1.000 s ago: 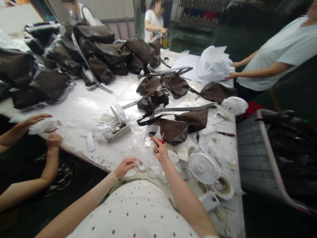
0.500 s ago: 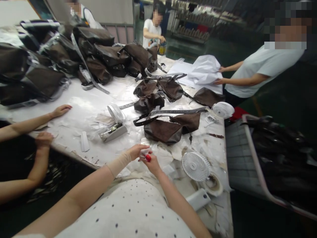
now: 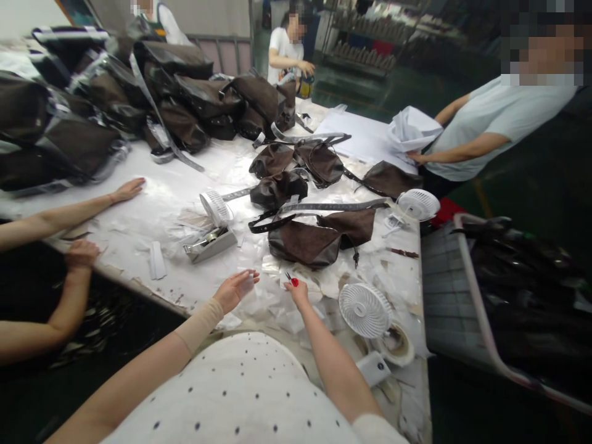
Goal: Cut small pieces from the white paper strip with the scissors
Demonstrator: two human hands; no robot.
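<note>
My right hand is closed around small red-handled scissors just above the paper scraps at the table's near edge. My left hand hovers a little to its left, palm up and fingers spread, with a clear scrap of film at its fingertips; whether it grips the scrap I cannot tell. A brown bag with a grey strap lies just beyond both hands.
A white desk fan and a tape roll stand right of my right hand. A tape dispenser and a second fan sit to the left. A co-worker's hands rest at the left edge. Bags are piled far left.
My hands have drawn apart after meeting half a second ago. The right hand with the scissors moved slightly right; the left hand turned palm up. The person at right lifted the white sheets.
</note>
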